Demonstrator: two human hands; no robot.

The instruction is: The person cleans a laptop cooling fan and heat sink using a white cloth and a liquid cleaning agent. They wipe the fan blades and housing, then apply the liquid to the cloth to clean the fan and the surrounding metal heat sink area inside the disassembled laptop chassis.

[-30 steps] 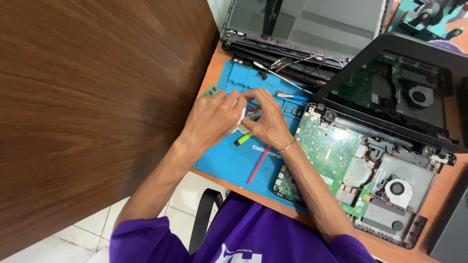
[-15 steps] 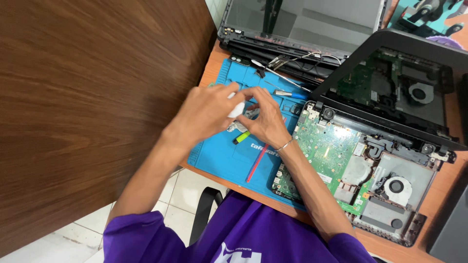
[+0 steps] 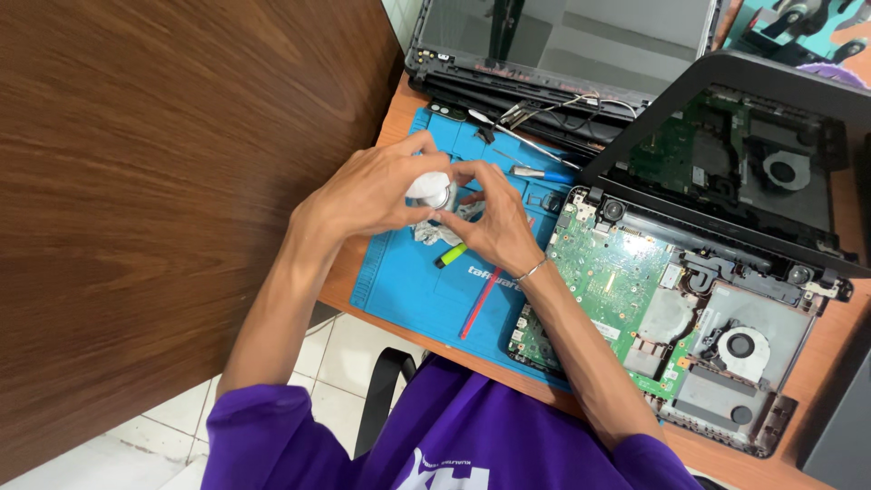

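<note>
Purple sleeves sit nearest us, and from them our two forearms reach out over the blue mat (image 3: 408, 290), which covers the near-left part of the orange desk (image 3: 821, 354). Our left hand (image 3: 367, 195) and right hand (image 3: 494, 227) meet above the middle of the mat, both closed on a small round white-and-silver tub (image 3: 430, 190). The left fingers curl over its top and side, while the right thumb and forefinger pinch it from the right, so the tub is held off the mat, between the two hands, as if gripped for twisting; we judge that from the pose alone. Just below the hands lie a crumpled grey wipe (image 3: 437, 234), a small yellow-green stick (image 3: 451, 254) and a thin red rod (image 3: 481, 304), all kept on the mat within easy reach.

To the right, an opened laptop base (image 3: 689, 336) shows its green board and a round fan, partly resting on the mat's right edge. Beyond it a second black shell (image 3: 753, 154) leans, also stripped. Farther off, a screwdriver (image 3: 535, 171) lies at the mat's far side, and a detached screen panel (image 3: 562, 45) with loose wires lies behind it.

Our palms hide most of the tub, so we cannot tell whether its lid is on. The screen panel is cut off at the top edge.
</note>
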